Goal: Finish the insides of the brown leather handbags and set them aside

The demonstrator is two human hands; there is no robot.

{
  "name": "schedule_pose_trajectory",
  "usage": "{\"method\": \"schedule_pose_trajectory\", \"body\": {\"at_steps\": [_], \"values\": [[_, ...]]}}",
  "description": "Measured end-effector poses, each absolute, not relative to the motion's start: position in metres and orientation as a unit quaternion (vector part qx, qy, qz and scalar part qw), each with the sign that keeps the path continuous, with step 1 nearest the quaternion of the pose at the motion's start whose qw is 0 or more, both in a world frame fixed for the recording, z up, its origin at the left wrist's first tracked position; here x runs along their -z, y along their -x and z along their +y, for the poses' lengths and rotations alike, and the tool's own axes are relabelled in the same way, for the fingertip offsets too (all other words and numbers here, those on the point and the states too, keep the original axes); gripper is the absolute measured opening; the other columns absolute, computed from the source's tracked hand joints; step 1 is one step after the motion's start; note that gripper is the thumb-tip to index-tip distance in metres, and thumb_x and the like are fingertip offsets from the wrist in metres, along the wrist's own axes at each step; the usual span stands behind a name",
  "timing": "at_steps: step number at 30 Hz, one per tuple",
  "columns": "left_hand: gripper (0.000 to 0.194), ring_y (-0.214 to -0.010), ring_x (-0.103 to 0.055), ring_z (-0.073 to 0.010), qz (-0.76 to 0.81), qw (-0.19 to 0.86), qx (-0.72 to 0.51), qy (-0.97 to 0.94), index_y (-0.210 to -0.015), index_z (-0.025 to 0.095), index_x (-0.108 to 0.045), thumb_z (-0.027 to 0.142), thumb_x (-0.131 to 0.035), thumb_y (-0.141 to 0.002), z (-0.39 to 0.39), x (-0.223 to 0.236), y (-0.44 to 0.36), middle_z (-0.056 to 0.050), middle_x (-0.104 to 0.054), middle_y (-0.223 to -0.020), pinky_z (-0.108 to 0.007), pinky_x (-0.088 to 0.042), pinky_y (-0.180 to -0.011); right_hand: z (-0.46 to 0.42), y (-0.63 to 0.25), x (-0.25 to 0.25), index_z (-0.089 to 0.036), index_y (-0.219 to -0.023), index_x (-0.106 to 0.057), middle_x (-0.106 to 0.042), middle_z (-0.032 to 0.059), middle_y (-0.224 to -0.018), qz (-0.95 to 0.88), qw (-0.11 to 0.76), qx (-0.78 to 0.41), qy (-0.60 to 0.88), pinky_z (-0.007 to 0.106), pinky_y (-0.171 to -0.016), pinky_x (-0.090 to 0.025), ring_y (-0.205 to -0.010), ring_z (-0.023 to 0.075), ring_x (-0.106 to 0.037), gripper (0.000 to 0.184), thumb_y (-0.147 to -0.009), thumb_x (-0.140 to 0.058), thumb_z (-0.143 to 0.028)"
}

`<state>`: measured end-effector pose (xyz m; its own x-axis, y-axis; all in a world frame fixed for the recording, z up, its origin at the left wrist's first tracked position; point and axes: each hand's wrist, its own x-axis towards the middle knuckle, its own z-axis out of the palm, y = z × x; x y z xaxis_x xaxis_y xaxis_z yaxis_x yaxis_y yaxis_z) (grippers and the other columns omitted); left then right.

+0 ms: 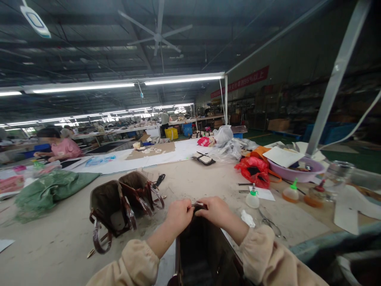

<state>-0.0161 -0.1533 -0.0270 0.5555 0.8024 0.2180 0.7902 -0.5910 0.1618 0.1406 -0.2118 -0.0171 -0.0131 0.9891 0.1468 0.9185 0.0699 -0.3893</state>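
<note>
A dark, open-topped handbag [205,250] stands in front of me at the table's near edge, its inside facing up. My left hand [179,214] is closed on the far rim of this handbag, thumb and fingers pinching the edge. Close beside it, my right hand [216,212] grips the same rim, with the thumb inside and the fingers over the edge. Left of my hands stand two brown handbags, a nearer one [108,206] and a farther one [136,190], both open at the top, with plastic-wrapped handles.
Right of my hands are a green-capped bottle [252,200], scissors [269,223], a red plastic bag [254,170] and a purple basin [297,169]. Green cloth [53,192] lies at the left. A metal post [339,79] rises at the right. Another person [64,147] sits beyond the table.
</note>
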Motion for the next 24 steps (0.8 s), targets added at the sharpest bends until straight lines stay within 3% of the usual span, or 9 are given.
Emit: {"method": "schedule_pose_trajectory", "body": {"at_steps": [6, 11, 13, 18, 20, 24], "values": [[0.019, -0.064, -0.055, -0.0145, 0.432, 0.042, -0.163, -0.886, -0.067, 0.019, -0.059, 0.031, -0.048, -0.077, -0.151, 0.029, 0.017, -0.001, -0.062, -0.066, -0.023, -0.033, -0.057, -0.203, -0.140, 0.015, -0.031, -0.092, -0.066, -0.068, -0.0023, -0.091, -0.733, 0.175, -0.068, 0.654, 0.022, -0.068, -0.038, -0.084, 0.0147, -0.059, 0.025, -0.077, -0.047, -0.029], [0.007, -0.074, -0.057, -0.0142, 0.362, 0.149, -0.207, -0.897, -0.073, 0.020, -0.057, 0.026, -0.057, -0.071, -0.150, 0.022, 0.028, 0.001, -0.064, -0.075, -0.023, -0.040, -0.068, -0.203, -0.139, 0.010, -0.028, -0.088, -0.068, -0.069, 0.0001, -0.089, -0.730, 0.135, -0.036, 0.669, 0.023, -0.070, -0.039, -0.085, 0.0158, -0.059, 0.025, -0.079, -0.044, -0.028], [0.013, -0.081, -0.057, -0.0142, 0.334, 0.195, -0.224, -0.894, -0.082, 0.021, -0.056, 0.022, -0.059, -0.069, -0.151, 0.019, 0.034, 0.001, -0.064, -0.086, -0.024, -0.041, -0.074, -0.205, -0.140, 0.010, -0.028, -0.088, -0.068, -0.068, 0.0006, -0.089, -0.731, 0.132, -0.031, 0.669, 0.024, -0.071, -0.039, -0.085, 0.0162, -0.059, 0.025, -0.080, -0.045, -0.030], [0.056, -0.099, -0.055, -0.0167, 0.378, 0.241, -0.209, -0.869, -0.116, 0.020, -0.044, 0.024, -0.065, -0.064, -0.149, 0.021, 0.044, -0.007, -0.057, -0.114, -0.026, -0.040, -0.084, -0.205, -0.140, 0.012, -0.027, -0.086, -0.068, -0.068, 0.0017, -0.087, -0.729, 0.136, -0.019, 0.671, 0.025, -0.071, -0.039, -0.084, 0.0175, -0.059, 0.023, -0.080, -0.047, -0.035], [0.054, -0.097, -0.056, -0.0198, 0.424, 0.210, -0.163, -0.866, -0.112, 0.018, -0.050, 0.032, -0.067, -0.062, -0.146, 0.023, 0.047, -0.008, -0.060, -0.109, -0.028, -0.041, -0.081, -0.204, -0.139, 0.012, -0.027, -0.086, -0.068, -0.068, 0.0018, -0.088, -0.728, 0.137, -0.021, 0.672, 0.025, -0.071, -0.039, -0.084, 0.0174, -0.059, 0.023, -0.080, -0.047, -0.036], [0.026, -0.071, -0.059, -0.0184, 0.436, 0.138, -0.061, -0.888, -0.081, 0.020, -0.065, 0.042, -0.060, -0.067, -0.142, 0.021, 0.050, -0.001, -0.065, -0.071, -0.025, -0.040, -0.060, -0.205, -0.137, 0.011, -0.027, -0.087, -0.068, -0.068, 0.0024, -0.090, -0.721, 0.127, -0.033, 0.680, 0.025, -0.073, -0.039, -0.086, 0.0172, -0.059, 0.023, -0.081, -0.046, -0.035]]}}
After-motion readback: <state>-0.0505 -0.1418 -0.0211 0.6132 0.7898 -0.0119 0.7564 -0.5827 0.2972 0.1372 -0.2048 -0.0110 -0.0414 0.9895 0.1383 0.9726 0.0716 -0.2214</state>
